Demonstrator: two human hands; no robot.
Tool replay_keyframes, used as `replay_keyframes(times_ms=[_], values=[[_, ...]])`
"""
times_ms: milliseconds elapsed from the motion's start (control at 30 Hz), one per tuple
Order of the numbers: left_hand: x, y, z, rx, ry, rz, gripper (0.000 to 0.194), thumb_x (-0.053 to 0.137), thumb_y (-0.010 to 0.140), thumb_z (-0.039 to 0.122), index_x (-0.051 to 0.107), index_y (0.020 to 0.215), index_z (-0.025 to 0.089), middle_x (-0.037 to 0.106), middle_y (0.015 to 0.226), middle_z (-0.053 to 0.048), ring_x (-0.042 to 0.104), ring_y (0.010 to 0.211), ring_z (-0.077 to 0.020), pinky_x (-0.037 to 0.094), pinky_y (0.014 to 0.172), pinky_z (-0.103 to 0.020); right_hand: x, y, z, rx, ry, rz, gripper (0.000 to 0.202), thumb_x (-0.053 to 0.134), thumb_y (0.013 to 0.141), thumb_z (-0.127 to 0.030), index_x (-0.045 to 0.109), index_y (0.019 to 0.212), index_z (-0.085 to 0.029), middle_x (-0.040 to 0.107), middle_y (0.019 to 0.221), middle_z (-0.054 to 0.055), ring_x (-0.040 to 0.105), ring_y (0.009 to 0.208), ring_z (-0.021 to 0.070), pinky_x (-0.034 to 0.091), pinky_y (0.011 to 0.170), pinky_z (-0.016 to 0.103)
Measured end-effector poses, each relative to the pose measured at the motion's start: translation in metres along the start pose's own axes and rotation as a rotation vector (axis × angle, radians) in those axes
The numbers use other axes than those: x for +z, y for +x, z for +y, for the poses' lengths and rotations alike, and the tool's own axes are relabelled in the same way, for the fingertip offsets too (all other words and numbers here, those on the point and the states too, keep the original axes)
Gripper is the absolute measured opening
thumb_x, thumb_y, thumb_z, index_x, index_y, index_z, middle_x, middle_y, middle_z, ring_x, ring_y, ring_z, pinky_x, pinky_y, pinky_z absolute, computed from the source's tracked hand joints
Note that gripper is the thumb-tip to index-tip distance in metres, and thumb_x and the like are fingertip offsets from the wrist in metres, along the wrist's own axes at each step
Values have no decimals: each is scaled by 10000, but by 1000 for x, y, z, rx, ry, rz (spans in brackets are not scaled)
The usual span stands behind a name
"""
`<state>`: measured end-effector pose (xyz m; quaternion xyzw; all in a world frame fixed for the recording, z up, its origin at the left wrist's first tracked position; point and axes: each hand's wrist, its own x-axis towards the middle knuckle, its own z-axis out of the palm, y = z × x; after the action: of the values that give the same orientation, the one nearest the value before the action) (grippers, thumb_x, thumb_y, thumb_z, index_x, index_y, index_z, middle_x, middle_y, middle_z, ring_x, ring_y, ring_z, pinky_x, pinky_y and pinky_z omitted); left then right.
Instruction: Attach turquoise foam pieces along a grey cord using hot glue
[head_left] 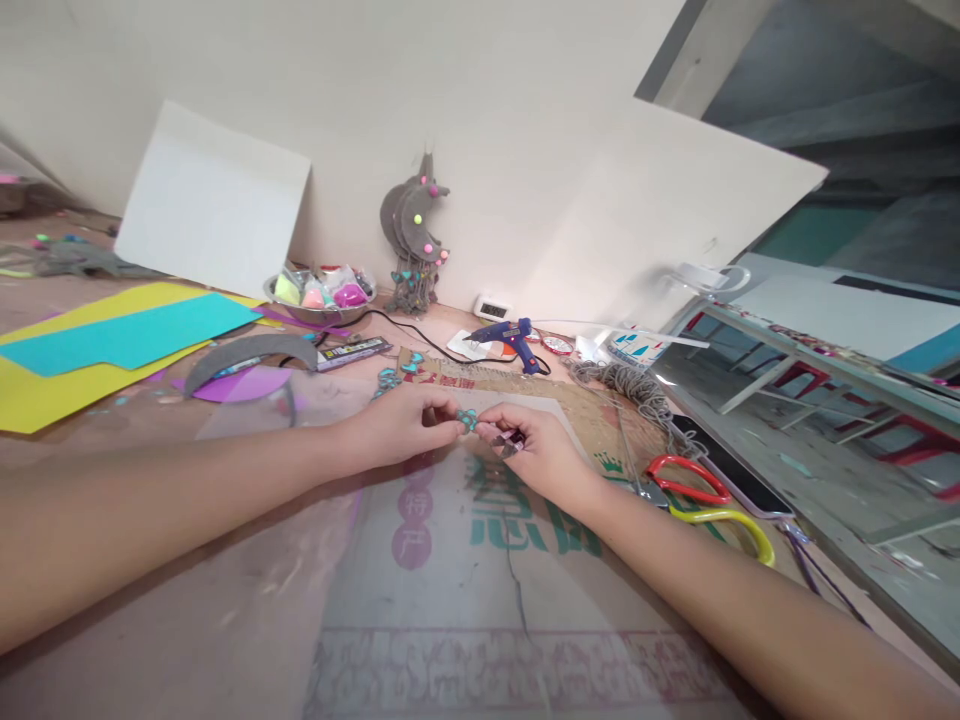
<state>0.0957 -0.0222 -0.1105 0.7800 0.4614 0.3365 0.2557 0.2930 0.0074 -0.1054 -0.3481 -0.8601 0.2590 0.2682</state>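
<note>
across the table (112, 470), from big to small: yellow and teal paper sheets (127, 340) lie at the left, a grey crescent hanging (415, 225) with pompoms leans finished against the wall, a blue glue gun (510, 338) rests beyond the hands, and red-and-yellow scissors (709, 500) lie at the right. over the cardboard sheet (480, 560) the left hand (401, 425) and right hand (536, 445) pinch a small teal bow (467, 420) between closed fingers, seemingly mid-assembly and not yet attached; more teal bows (397, 372) wait nearby.

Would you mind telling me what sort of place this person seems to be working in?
Probably a home or small-workshop craft table. A blue glue gun, red and yellow scissors and coloured paper sheets lie around, and both hands, left hand and right hand, pinch a small teal ornament.
</note>
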Motion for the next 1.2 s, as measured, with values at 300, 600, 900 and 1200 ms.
replay_keyframes(times_ms=[300, 600, 900, 1200], values=[[-1, 0, 0, 18, 19, -23, 229, 495, 779, 274, 428, 594, 157, 397, 556, 49, 388, 555, -86, 278, 512, -203, 0, 0, 0, 7, 6, 22, 206, 506, 836, -321, 625, 790, -159, 583, 661, -2, 478, 573, 95, 356, 529, 200], [-2, -1, 2, -40, -71, -36, 287, 435, 830, 386, 520, 684, 154, 430, 580, 39, 406, 552, -93, 279, 499, -208, 0, 0, 0, 3, 14, 8, 196, 506, 832, -324, 601, 768, -164, 557, 649, -4, 468, 575, 99, 348, 517, 204], [-4, -2, 8, -94, -79, -21, 229, 435, 815, 297, 451, 631, 163, 401, 544, 49, 385, 512, -86, 273, 483, -210, -2, -1, 0, -10, -91, 57, 204, 564, 804, -350, 581, 903, -173, 579, 733, 12, 520, 653, 130, 407, 592, 237], [-5, -2, 7, -61, -45, 5, 228, 418, 851, 310, 519, 714, 158, 459, 630, 33, 439, 596, -105, 328, 560, -221, -15, -3, -5, -243, -454, 93, 313, 360, 932, -329, 505, 1177, -198, 588, 972, 92, 539, 889, 212, 424, 757, 341]])
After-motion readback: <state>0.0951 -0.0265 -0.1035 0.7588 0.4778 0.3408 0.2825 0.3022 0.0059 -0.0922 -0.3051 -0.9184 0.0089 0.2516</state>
